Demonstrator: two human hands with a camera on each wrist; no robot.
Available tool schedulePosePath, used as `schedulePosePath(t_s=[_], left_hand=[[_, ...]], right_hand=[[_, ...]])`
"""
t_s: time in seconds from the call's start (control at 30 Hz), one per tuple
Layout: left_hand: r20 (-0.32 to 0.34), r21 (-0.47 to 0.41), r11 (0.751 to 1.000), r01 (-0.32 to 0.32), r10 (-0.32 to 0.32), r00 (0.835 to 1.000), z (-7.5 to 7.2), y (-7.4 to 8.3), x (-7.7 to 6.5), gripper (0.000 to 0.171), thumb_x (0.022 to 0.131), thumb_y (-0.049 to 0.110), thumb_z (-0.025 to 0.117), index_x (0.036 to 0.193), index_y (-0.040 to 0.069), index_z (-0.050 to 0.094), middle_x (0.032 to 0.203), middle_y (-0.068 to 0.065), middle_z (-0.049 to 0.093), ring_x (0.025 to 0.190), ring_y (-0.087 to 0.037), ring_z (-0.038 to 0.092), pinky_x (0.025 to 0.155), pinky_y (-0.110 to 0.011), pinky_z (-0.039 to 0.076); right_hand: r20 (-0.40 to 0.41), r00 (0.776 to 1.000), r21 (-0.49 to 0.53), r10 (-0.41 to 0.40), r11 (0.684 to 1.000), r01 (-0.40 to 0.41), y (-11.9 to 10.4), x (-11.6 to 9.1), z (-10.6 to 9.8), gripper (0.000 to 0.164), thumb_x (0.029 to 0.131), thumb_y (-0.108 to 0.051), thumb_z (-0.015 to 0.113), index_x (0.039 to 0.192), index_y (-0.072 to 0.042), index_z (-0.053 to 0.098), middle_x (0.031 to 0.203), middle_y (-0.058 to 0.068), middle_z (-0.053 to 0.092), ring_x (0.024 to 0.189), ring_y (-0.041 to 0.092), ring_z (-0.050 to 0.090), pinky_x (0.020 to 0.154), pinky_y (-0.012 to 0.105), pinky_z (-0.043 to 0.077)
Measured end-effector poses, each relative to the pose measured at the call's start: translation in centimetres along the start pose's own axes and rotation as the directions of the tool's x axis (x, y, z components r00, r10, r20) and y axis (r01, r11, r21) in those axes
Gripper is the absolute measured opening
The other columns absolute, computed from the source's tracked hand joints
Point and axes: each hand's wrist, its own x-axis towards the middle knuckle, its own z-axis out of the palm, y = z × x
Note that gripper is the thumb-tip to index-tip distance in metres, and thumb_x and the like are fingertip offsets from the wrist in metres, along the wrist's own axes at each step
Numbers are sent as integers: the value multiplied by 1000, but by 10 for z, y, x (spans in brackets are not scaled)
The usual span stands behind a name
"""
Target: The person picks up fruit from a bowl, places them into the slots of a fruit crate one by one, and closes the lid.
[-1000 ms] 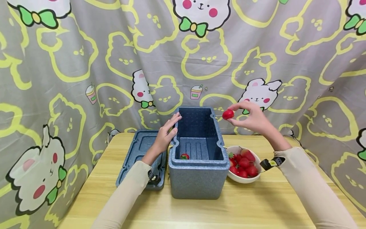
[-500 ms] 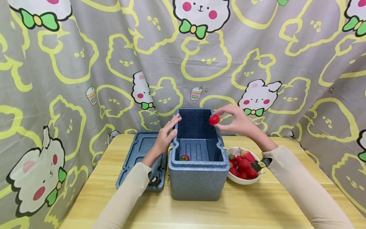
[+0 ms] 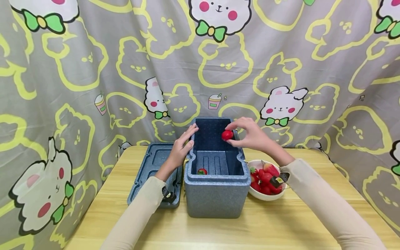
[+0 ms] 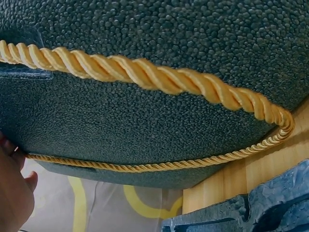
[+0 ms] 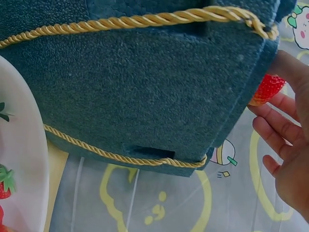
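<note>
Between thumb and fingertips, my right hand (image 3: 251, 136) pinches a red strawberry (image 3: 227, 135) over the right rim of a blue-grey foam box (image 3: 217, 198). The right wrist view shows the same strawberry (image 5: 269, 90) partly hidden behind the box edge. My left hand (image 3: 181, 147) rests with extended fingers on the box's left rim. Another strawberry (image 3: 202, 172) lies on the box floor, near its front left corner. To the right of the box, a white bowl (image 3: 268, 197) holds several strawberries, and my right wrist strap overlaps it in the head view.
The box's lid (image 3: 147, 177) lies flat on the wooden table (image 3: 215, 234), left of the box and partly under my left forearm. Golden twisted rope (image 4: 159, 79) runs along the box's sides. A patterned curtain (image 3: 175, 45) hangs close behind the box.
My right hand has moved left and slightly down with the strawberry, from beside the box to over its right rim. The left hand has stayed on the left rim.
</note>
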Motion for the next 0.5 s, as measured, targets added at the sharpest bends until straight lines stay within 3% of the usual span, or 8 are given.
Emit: schedulePosePath(t_s=[0.27, 0.5], left_hand=[[1, -9, 1000, 6, -6, 1000, 0, 0, 1, 53, 103, 26, 41, 153, 10, 48, 165, -4, 37, 157, -26, 26, 127, -56, 17], [-3, -10, 1000, 6, -6, 1000, 1, 0, 1, 53, 103, 26, 42, 153, 9, 48, 165, -6, 37, 156, -33, 27, 127, -54, 18]], right_hand=[[9, 1000, -5, -16, 1000, 16, -1, -1, 7, 38, 76, -18, 88, 112, -13, 76, 103, 2, 73, 98, 25, 60, 93, 47, 36], [0, 1000, -38, -4, 999, 4, 1, -3, 9, 35, 77, -21, 88, 110, -15, 76, 108, 4, 74, 102, 26, 56, 88, 47, 34]])
